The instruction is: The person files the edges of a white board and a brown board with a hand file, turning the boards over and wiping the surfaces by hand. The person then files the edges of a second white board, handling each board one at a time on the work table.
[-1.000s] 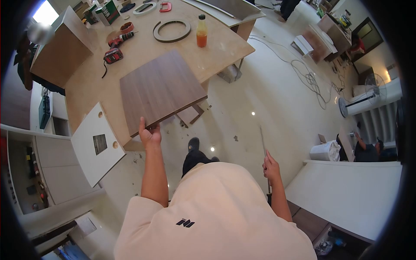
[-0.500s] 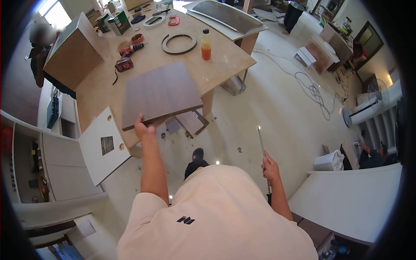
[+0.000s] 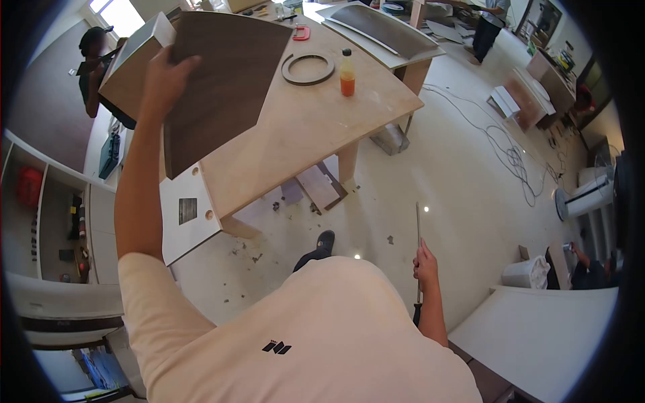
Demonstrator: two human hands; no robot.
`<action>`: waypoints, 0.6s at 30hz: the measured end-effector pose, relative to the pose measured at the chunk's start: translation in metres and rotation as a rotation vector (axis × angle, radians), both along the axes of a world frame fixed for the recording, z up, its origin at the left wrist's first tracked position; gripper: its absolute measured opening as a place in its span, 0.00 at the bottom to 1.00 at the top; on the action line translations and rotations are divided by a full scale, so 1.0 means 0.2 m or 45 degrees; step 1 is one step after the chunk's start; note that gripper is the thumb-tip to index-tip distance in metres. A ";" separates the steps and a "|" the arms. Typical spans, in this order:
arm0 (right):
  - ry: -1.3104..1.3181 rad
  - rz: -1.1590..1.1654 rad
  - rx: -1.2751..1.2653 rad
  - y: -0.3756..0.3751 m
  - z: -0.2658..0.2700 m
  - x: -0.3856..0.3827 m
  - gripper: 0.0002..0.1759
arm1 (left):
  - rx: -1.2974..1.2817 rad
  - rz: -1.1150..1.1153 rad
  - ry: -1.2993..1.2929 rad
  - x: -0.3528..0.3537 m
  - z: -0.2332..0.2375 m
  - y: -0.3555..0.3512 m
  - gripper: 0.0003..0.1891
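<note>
The dark panel (image 3: 222, 74) no longer lies flat at the desk's (image 3: 316, 121) near edge. The left hand (image 3: 164, 84) has lifted it clear and now holds it high and tilted, arm stretched up, over the desk's left edge. It had gripped the near edge from below; now it clasps the panel's left edge. The desk's near part, covered before, shows bare, and the raised panel hides the drill.
</note>
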State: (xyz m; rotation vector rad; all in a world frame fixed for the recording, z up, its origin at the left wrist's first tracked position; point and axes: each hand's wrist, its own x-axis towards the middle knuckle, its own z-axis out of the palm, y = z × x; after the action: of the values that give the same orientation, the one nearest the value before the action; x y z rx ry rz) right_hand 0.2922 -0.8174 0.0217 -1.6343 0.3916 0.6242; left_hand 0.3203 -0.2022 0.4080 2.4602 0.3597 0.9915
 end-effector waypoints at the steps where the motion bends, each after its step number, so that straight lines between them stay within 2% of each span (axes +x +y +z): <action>1: -0.016 0.002 0.026 -0.01 -0.02 0.00 0.27 | 0.114 0.086 0.132 0.08 -0.04 0.04 0.28; 5: 0.028 -0.106 -0.001 -0.01 -0.03 -0.03 0.27 | 0.534 0.146 0.438 0.28 -0.23 -0.19 0.23; 8: 0.030 -0.194 -0.006 -0.07 -0.05 -0.10 0.27 | 0.571 0.112 0.479 0.32 -0.43 -0.34 0.18; 10: 0.004 -0.236 0.003 -0.15 -0.14 -0.15 0.27 | 0.615 0.095 0.639 0.34 -0.56 -0.41 0.15; 14: 0.042 -0.299 -0.056 -0.21 -0.11 -0.20 0.28 | 0.563 0.081 0.887 0.30 -0.83 -0.61 0.09; 17: 0.024 -0.309 -0.104 -0.27 -0.15 -0.23 0.28 | 0.761 -0.143 0.684 0.22 -1.18 -0.74 0.06; 18: 0.027 -0.318 -0.109 -0.28 -0.16 -0.24 0.28 | 0.697 -0.185 0.653 0.19 -1.29 -0.80 0.09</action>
State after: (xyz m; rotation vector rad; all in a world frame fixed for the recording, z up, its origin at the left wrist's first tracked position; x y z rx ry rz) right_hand 0.2451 -0.8740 -0.0104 -1.6285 0.6344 0.4418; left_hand 0.3585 -0.3614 0.1506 3.1789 0.0618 0.4140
